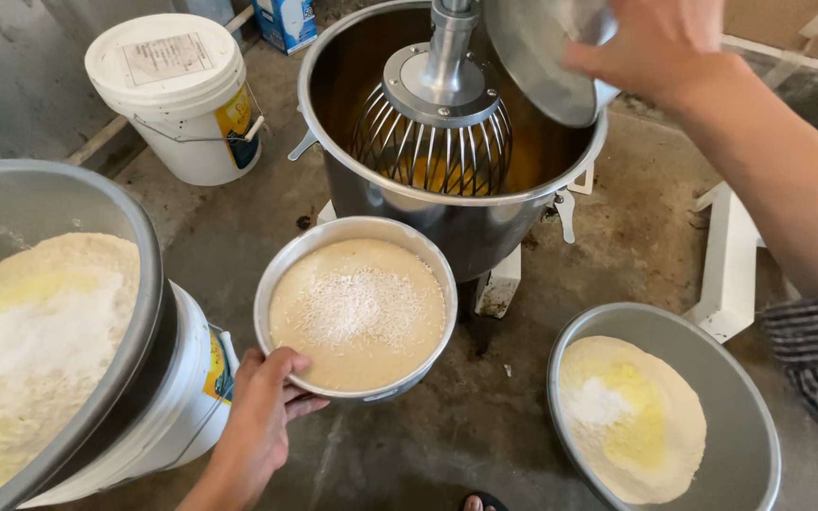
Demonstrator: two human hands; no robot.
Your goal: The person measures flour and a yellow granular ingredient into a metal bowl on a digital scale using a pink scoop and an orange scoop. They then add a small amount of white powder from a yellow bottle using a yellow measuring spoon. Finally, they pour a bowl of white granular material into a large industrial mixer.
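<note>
My left hand [259, 416] grips the near rim of a round steel bowl [281, 274] filled with beige powder topped by white grains, held just in front of a large mixer bowl [466, 222]. A wire whisk [433, 142] hangs inside the mixer bowl, over a yellowish mix. My right hand [660, 43] holds a tilted, empty-looking steel bowl [537, 57] over the mixer bowl's right rim.
A big steel bowl of flour [139, 246] rests on a white bucket [186, 397] at left. Another flour bowl [750, 416] sits on the concrete floor at lower right. A lidded white bucket [177, 90] stands at the back left, a white frame [736, 255] at right.
</note>
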